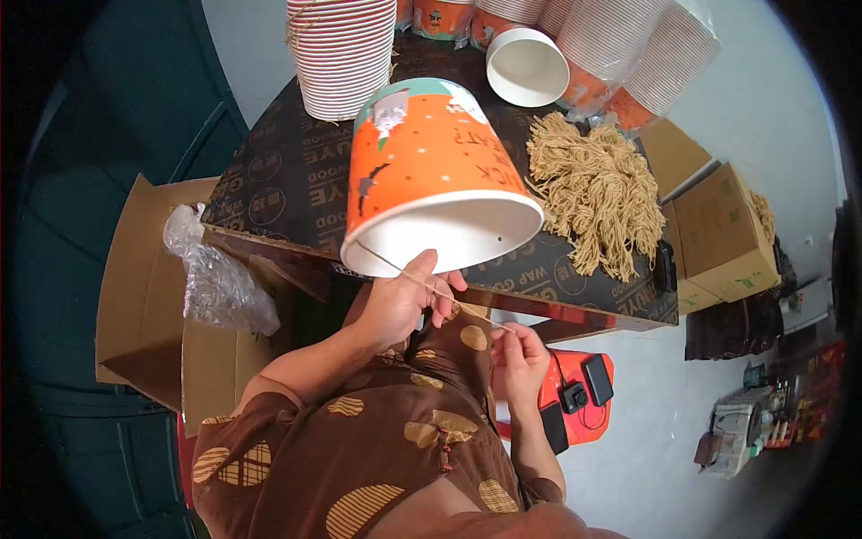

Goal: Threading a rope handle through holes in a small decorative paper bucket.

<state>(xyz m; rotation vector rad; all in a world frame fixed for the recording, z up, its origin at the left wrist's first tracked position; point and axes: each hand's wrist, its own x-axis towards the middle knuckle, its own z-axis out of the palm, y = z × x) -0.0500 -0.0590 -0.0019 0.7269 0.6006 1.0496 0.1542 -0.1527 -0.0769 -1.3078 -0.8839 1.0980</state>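
An orange paper bucket [422,153] with a teal band and printed figures lies tilted at the table's near edge, its white mouth toward me. A small hole shows in its inner wall near the right of the rim. From the rim's left side a thin tan cord [386,260] runs across my left hand to my right hand. My left hand [404,301] is closed on this cord just below the bucket's mouth, thumb up against the rim; some of its fingers are hidden. Lower and to the right, my right hand [521,359] pinches the cord between thumb and fingertips.
A heap of tan cords [597,193] lies on the dark table [269,189], right of the bucket. Behind stand a tall stack of white-rimmed buckets [341,54], a loose white bucket [528,68] and wrapped stacks [620,45]. Cardboard boxes [144,287] flank the table; a red stool [588,422] holds devices.
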